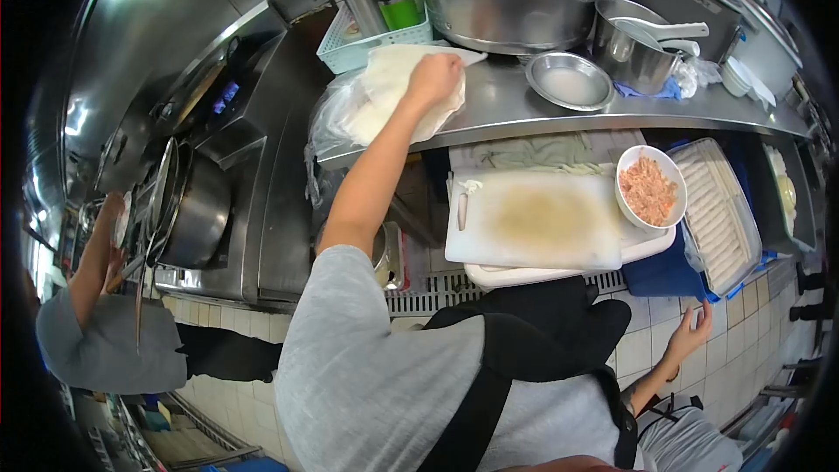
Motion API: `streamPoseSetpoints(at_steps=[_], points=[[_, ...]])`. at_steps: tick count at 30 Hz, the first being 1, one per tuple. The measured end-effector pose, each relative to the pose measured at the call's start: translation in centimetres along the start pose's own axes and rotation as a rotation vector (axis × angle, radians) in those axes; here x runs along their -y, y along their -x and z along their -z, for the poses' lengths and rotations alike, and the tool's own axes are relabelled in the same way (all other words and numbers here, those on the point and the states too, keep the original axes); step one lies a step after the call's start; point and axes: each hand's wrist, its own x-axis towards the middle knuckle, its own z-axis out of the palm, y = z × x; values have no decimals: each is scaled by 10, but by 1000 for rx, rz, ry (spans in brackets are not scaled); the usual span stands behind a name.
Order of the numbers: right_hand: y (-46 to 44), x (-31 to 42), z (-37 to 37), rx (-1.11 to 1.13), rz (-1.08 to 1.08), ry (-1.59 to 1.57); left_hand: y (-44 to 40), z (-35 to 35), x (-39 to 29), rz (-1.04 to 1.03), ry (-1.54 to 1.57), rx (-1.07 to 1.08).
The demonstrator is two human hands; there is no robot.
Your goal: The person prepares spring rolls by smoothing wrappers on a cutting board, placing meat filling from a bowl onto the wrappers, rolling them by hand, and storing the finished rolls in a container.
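My left hand, its fingers curled in, is closed on a white cloth-like sheet lying over clear plastic on the steel counter. My right hand hangs low at the right, near the blue crate, with fingers apart and nothing in it. A white cutting board with a brownish stain lies in front of me. On its right corner stands a white bowl of minced pinkish food. Right of the bowl, a clear-covered tray holds rows of long pale pieces.
A light-blue basket with bottles, a large steel pot, a shallow metal dish and a saucepan stand on the counter. A co-worker is at the left by a stove pot. Another person is at the lower right.
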Motion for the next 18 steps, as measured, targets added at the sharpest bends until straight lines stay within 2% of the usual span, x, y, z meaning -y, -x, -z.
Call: streamPoseSetpoints(at_steps=[2,5,7,10,13,14,16,17,18], points=[[2,29,-14,43,33,-117,-7,18,0,-26,12,-54],[7,64,-33,168,123,-262,-9,98,-57,-65,47,-23],[12,81,-47,264,131,-362,-2,133,-83,-218,124,-52],[28,140,-69,449,102,-494,11,158,-119,-316,331,164],[41,213,-85,739,188,-651,28,155,-150,-230,417,603],[42,226,-96,810,243,-720,31,143,-152,-346,498,636],[44,257,-110,969,220,-884,41,110,-155,-575,668,688],[46,264,-120,1003,200,-966,45,98,-159,-577,720,743],[42,258,-129,1075,143,-905,47,86,-160,-572,731,776]])
